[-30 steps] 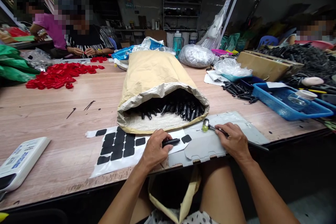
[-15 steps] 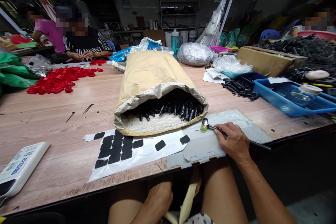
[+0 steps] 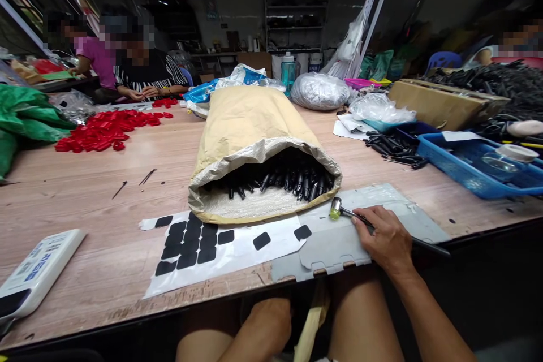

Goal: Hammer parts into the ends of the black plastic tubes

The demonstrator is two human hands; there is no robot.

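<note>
My right hand (image 3: 387, 236) grips the dark handle of a small hammer (image 3: 335, 209) with a yellow-green face and a metal head. The hammer lies low over a grey plastic sheet (image 3: 407, 220) at the table's front edge. Below the tabletop, between my legs, is my left hand (image 3: 274, 322); its fingers are hidden. Just beyond the hammer, a tan sack (image 3: 258, 113) lies with its mouth towards me, with many black plastic parts (image 3: 303, 181) inside. In front of the sack, a white backing sheet (image 3: 241, 263) bears rounded black stickers (image 3: 190, 260).
A white scale-like box (image 3: 42, 271) sits at left, with a heap of red parts (image 3: 102, 127) behind it. To the right are a blue tray (image 3: 462, 172) and loose black parts (image 3: 394, 147). Two people (image 3: 144, 76) sit across, and another is at far right.
The whole view has shifted slightly, so things appear a little further right. My right hand still holds the hammer in the same place; my left hand remains below the table.
</note>
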